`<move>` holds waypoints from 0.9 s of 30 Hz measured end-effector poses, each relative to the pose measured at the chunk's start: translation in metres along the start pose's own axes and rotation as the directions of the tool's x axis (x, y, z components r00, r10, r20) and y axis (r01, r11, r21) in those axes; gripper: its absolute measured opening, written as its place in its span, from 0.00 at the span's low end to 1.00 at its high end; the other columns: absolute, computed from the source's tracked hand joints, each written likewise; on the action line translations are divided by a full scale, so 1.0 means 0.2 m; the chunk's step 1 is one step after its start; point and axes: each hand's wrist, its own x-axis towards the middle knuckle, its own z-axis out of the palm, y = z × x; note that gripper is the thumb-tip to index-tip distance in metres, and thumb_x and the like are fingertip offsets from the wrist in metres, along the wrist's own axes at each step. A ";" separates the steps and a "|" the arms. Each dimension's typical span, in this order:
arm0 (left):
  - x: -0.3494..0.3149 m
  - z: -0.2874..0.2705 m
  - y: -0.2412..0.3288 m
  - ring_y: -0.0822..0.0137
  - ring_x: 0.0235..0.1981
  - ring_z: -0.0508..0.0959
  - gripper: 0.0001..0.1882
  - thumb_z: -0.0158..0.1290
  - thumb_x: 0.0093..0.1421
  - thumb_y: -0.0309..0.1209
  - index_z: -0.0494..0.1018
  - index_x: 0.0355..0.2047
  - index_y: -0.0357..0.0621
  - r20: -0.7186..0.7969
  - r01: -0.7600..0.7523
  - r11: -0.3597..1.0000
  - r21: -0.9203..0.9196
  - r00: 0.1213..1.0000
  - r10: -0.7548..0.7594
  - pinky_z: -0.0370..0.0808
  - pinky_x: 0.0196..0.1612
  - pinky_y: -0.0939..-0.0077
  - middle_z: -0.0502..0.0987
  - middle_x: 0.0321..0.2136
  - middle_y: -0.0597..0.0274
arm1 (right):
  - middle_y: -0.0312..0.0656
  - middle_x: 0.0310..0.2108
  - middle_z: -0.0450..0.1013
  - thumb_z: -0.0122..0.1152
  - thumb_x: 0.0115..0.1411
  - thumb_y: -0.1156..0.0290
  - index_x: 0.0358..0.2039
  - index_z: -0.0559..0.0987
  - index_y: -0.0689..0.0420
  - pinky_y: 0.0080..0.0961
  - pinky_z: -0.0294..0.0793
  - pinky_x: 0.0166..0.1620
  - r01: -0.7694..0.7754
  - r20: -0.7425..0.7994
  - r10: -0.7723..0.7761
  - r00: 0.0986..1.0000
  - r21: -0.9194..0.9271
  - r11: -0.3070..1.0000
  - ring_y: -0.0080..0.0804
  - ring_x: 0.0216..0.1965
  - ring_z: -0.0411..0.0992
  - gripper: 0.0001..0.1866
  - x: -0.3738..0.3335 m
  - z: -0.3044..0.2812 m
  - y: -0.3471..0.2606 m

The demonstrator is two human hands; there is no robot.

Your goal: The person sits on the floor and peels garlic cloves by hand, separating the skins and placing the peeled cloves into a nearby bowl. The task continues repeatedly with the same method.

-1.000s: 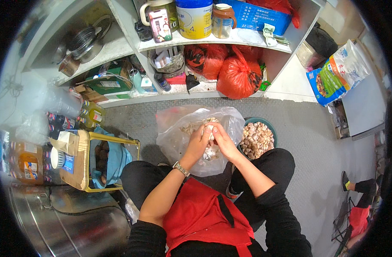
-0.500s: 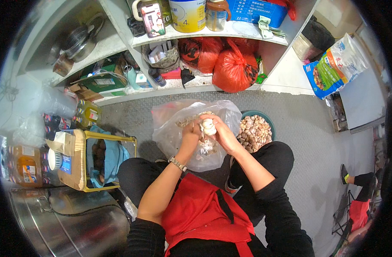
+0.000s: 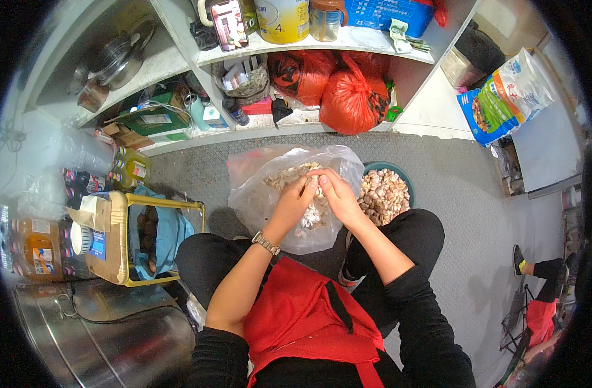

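Note:
My left hand point(image 3: 297, 199) and my right hand point(image 3: 338, 199) are closed together over a clear plastic bag point(image 3: 251, 194), fingers pressed against each other. Between them is a garlic bulb point(image 3: 318, 193), of which only a pale sliver shows. Papery garlic skins point(image 3: 313, 215) lie inside the spread bag, below and behind my hands. To the right of the bag, partly behind my right knee, a dark green basin point(image 3: 409, 183) holds a heap of separated garlic cloves point(image 3: 381, 197).
Shelves ahead hold red plastic bags point(image 3: 353, 100), a yellow can point(image 3: 283, 19) and a phone point(image 3: 230, 26). At left stand a yellow-framed stool point(image 3: 120, 239), drink bottles point(image 3: 37, 249) and a metal cabinet point(image 3: 108, 330). Someone's leg point(image 3: 548, 271) shows at far right.
The garlic bulb was plainly visible between my hands; now my fingers have come together over it and mostly cover it. My hands have drawn closer to each other.

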 end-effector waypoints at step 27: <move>0.01 -0.04 0.02 0.79 0.17 0.68 0.14 0.42 0.65 0.34 0.64 0.25 0.40 -0.054 0.110 0.941 -0.321 0.989 -0.134 0.68 0.22 0.83 0.67 0.16 0.68 | 0.40 0.41 0.69 0.38 0.67 0.56 0.46 0.69 0.59 0.22 0.66 0.47 -0.137 0.073 0.118 0.990 0.400 0.906 0.26 0.43 0.68 0.20 0.02 -0.03 -0.04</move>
